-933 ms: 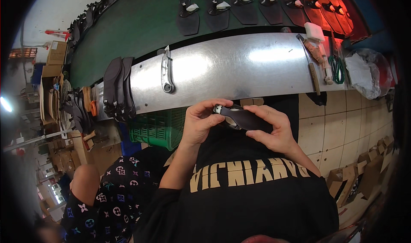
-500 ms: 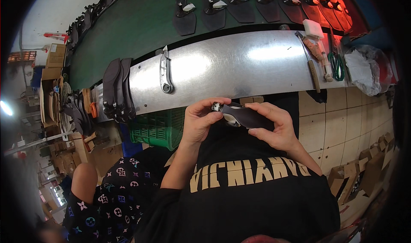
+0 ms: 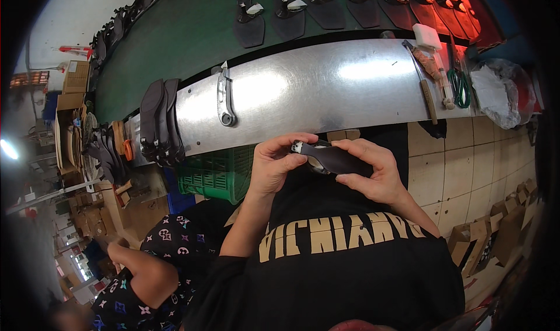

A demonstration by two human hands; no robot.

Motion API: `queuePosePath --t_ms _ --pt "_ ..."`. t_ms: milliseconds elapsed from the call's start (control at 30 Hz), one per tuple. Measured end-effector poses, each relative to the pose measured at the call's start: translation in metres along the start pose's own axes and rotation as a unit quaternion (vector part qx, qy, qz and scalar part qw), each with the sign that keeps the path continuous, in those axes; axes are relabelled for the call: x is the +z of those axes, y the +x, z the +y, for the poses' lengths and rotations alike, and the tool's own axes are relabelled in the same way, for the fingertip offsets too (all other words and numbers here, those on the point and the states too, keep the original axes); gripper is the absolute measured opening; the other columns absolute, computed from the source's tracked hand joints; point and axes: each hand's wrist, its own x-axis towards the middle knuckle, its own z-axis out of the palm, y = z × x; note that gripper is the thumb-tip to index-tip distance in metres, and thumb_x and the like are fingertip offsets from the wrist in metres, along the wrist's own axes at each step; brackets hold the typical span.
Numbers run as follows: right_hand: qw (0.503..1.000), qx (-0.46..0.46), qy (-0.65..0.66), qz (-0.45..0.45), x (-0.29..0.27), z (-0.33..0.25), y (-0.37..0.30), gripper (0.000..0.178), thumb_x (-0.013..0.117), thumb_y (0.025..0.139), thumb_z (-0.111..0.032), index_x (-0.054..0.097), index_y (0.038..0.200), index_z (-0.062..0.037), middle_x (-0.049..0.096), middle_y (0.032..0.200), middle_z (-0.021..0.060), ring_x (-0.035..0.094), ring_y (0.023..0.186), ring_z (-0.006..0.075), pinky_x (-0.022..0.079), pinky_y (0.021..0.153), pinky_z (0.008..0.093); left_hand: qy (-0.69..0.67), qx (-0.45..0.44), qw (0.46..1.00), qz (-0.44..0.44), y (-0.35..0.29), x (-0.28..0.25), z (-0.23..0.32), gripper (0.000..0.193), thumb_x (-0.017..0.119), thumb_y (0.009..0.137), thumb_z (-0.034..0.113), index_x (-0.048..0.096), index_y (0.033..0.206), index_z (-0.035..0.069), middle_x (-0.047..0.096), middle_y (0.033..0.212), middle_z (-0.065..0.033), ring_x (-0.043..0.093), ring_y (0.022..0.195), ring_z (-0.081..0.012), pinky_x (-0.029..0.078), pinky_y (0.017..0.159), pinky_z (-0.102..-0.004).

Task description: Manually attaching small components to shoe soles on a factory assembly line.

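Note:
Above my lap, just off the table's near edge, I hold a dark sandal sole [image 3: 343,159] between both hands. My left hand [image 3: 274,166] pinches its left end, where a small black-and-white part shows by the fingertips. The wider right end lies in my right hand [image 3: 376,173], fingers over the top and thumb below. A pale patch is visible under the sole's near edge. On the metal tabletop [image 3: 303,92] ahead lies a silver utility knife [image 3: 225,97]. A stack of dark sandal soles [image 3: 160,121] hangs over the table's left end.
Several strapped sandal soles [image 3: 251,27] rest on the green conveyor belt [image 3: 175,45], the right ones under red light. A wooden-handled tool [image 3: 429,100], green-handled scissors [image 3: 461,89] and a plastic bag [image 3: 499,92] lie at right. Below the table stands a green crate [image 3: 213,176]. A co-worker [image 3: 154,278] sits left.
The sole has tilted slightly in my hands, so more of the black-and-white end shows. The co-worker's arm at lower left has swung into a different pose.

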Motion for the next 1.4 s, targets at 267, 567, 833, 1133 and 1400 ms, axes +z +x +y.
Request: queuePosePath --t_ms 267,567,833,1133,1400 --pt "0.999 -0.018 -0.028 0.003 -0.001 -0.003 0.0 0.05 0.075 0.075 -0.005 0.062 0.123 -0.001 0.066 0.099 0.0122 0.064 0.085 0.0196 0.05 0.075 0.0286 0.026 0.008 1.0 -0.008 0.0 0.001 0.001 0.034 0.071 0.077 -0.007 0.069 0.11 -0.002 0.067 0.116 -0.0161 0.064 0.103 -0.0188 0.052 0.09 -0.0301" --pt "0.995 -0.021 -0.098 -0.026 -0.006 -0.014 0.004 0.049 0.073 0.075 -0.005 0.061 0.123 -0.0001 0.065 0.093 0.0118 0.062 0.081 0.0221 0.048 0.072 0.031 0.146 0.059 0.985 -0.067 -0.001 -0.001 0.003 0.036 0.07 0.078 -0.008 0.069 0.113 -0.001 0.063 0.121 -0.0211 0.062 0.111 -0.0255 0.05 0.094 -0.0323" --pt "0.98 -0.064 -0.186 -0.03 -0.007 -0.02 0.003 0.045 0.074 0.076 -0.011 0.062 0.119 -0.0023 0.062 0.091 0.0115 0.063 0.082 0.0276 0.052 0.071 0.0354 0.137 0.036 0.983 -0.113 -0.002 -0.004 0.007 0.039 0.067 0.078 -0.007 0.068 0.117 -0.001 0.054 0.135 -0.0268 0.053 0.126 -0.0326 0.043 0.103 -0.0356" --pt "0.97 -0.065 -0.232 -0.02 -0.006 -0.022 -0.001 0.048 0.076 0.074 -0.009 0.063 0.119 -0.0025 0.062 0.092 0.0121 0.063 0.082 0.0274 0.051 0.071 0.0351 0.193 0.056 0.969 -0.141 0.003 0.001 0.008 0.043 0.06 0.074 -0.012 0.068 0.116 -0.002 0.052 0.137 -0.0283 0.053 0.127 -0.0325 0.042 0.103 -0.0343" --pt "0.977 -0.059 -0.204 -0.009 -0.006 -0.018 0.003 0.044 0.073 0.077 -0.01 0.062 0.119 -0.0028 0.062 0.089 0.0111 0.063 0.079 0.0264 0.051 0.069 0.0351 0.204 0.059 0.975 -0.07 -0.001 0.013 0.0 0.046 0.057 0.074 -0.013 0.067 0.118 -0.002 0.053 0.137 -0.0252 0.053 0.126 -0.0292 0.042 0.103 -0.0339"
